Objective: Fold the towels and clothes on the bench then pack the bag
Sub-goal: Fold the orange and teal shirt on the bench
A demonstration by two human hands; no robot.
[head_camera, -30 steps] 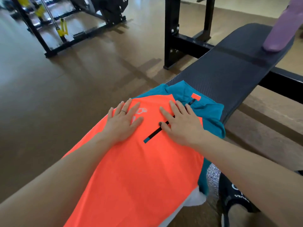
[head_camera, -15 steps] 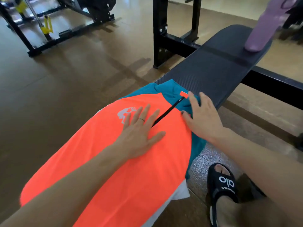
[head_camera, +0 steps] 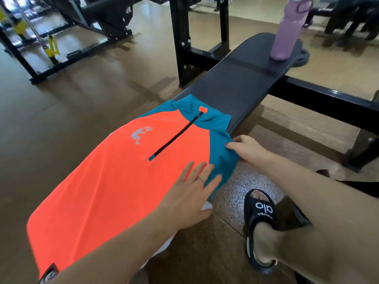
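A long dark padded counter (head_camera: 242,87) runs from the near left toward the far right, over a brown floor (head_camera: 86,103) with black gym frames (head_camera: 184,37) behind it. An orange shirt (head_camera: 114,181) with teal shoulders and collar lies spread flat over the counter's near end, front up, covering that end from edge to edge; its collar points toward the far end and its hem hangs past the near left corner. A black zip (head_camera: 176,136) runs down from the collar, and a small silver figure logo (head_camera: 140,134) sits beside it. A strip of white fabric (head_camera: 206,206) peeks out from under the shirt along the right edge.

At the counter's far end, a purple water bottle (head_camera: 287,31) stands upright, well apart from the shirt.

The left hand (head_camera: 190,199) rests flat on the shirt near the right edge, fingers straight and spread, a ring on one finger. The right hand (head_camera: 248,148) is at the right edge, its grip clamped on the teal sleeve (head_camera: 221,154), thumb on top of the cloth and fingers curled beneath.

On the floor beside the counter's right side, a foot wears a black slide sandal (head_camera: 260,214).
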